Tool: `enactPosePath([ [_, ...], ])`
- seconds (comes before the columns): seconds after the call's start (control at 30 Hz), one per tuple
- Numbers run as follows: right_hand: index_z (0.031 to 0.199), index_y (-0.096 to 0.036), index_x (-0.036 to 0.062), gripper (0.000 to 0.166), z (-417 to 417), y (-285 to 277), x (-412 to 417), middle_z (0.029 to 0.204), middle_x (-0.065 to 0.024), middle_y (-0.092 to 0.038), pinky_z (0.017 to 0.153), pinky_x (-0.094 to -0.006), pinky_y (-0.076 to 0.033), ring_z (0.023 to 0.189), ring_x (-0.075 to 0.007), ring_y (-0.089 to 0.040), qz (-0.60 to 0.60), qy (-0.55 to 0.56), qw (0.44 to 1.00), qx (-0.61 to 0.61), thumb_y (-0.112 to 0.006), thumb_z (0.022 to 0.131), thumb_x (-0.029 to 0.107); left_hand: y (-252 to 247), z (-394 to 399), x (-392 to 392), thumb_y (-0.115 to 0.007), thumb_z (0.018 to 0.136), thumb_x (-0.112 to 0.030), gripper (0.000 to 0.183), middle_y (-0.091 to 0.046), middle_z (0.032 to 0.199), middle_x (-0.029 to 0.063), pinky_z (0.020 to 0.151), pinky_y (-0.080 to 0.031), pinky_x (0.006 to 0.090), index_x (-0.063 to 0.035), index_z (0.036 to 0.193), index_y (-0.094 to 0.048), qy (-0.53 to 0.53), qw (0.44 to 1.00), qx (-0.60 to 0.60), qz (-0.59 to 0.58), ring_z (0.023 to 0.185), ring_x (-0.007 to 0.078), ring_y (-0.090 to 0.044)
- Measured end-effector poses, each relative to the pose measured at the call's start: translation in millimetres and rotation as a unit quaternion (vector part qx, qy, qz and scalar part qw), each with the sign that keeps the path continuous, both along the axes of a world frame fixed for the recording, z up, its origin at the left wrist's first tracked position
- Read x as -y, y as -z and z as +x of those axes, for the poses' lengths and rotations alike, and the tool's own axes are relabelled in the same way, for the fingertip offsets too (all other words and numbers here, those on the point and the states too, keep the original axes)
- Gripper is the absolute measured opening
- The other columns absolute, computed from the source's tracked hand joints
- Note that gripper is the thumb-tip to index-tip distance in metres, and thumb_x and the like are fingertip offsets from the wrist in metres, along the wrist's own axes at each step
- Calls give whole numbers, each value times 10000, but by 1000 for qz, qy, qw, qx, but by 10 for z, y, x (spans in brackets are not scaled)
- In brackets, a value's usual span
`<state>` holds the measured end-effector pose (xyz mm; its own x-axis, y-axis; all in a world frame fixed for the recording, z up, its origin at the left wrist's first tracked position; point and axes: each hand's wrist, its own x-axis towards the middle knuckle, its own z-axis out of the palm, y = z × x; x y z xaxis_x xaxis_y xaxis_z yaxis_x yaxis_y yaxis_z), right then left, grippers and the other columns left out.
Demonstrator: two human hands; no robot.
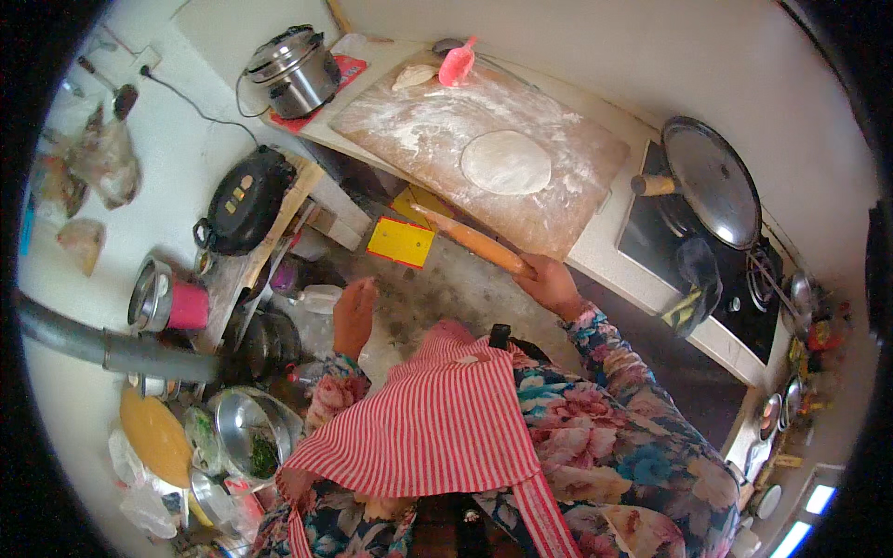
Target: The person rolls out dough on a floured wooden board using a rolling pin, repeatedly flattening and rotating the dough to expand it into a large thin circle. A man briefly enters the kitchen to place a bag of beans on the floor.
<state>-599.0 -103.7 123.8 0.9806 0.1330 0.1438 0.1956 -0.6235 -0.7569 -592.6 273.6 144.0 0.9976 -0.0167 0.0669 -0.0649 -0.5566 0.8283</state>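
My right hand (551,284) grips one end of a wooden rolling pin (481,244), held in front of the near edge of a floured wooden board (586,150). A flat round of dough (506,162) lies on the board, beyond the pin. At the board's far left corner are a small piece of dough (415,76) and a pink plastic scoop (458,64). Away from the board, my left hand (356,314) hangs over the floor with its fingers bent together; whether anything is in them cannot be told.
A steel electric cooker (294,73) stands left of the board. To the right are a cooktop (649,237), a large pan lid (711,181) and a cloth (698,286). A black electric pan (251,199) rests on the left shelf. Yellow sheets (400,242) lie low ahead; bowls (244,425) stand lower left.
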Motion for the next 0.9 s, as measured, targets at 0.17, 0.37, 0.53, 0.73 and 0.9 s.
enactPosePath([
  [0.17, 1017, -608, 62, 284, 548, 65, 180, 891, -185, -590, 700, -457, -485, 820, -384, -599, -42, 35, 998, 36, -641, 799, 242, 56, 1302, 462, -483, 950, -247, 393, -483, 1303, 223, 1020, -341, 410, 13, 1244, -507, 104, 977, 135, 125, 1199, 360, -456],
  [0.37, 1045, -612, 90, 290, 1126, 199, 281, 933, -162, -590, 712, -453, -497, 831, -379, -601, -64, 96, 992, -43, -627, 821, 273, 367, 2728, 1243, -454, 948, -318, 546, -261, 1487, 208, 1127, -147, 489, -7, 1385, -358, 293, 905, 179, 252, 1374, 380, -233],
  [0.53, 1038, -572, 76, 286, 1583, 304, 327, 930, -148, -587, 705, -434, -503, 837, -346, -597, -143, 140, 979, -32, -592, 857, 297, 717, 3459, 1677, -498, 922, -372, 618, -271, 1492, 179, 1128, -145, 509, -18, 1402, -334, 439, 841, 155, 276, 1383, 339, -247],
  [0.73, 978, -550, 64, 317, 1894, 429, 496, 862, -114, -577, 676, -435, -504, 787, -332, -596, -226, 259, 939, -17, -667, 820, 312, 960, 4051, 2260, -470, 941, -360, 578, -299, 1480, 181, 1129, -150, 510, -6, 1385, -363, 450, 836, 216, 228, 1384, 339, -246],
  [0.9, 945, -588, 74, 212, 2375, 573, 1049, 913, -158, -596, 729, -448, -472, 864, -358, -581, -211, 335, 914, -83, -580, 875, 274, 1113, 4650, 3130, -439, 946, -369, 539, -342, 1448, 213, 1114, -195, 503, 9, 1331, -439, 399, 840, 269, 252, 1360, 362, -285],
])
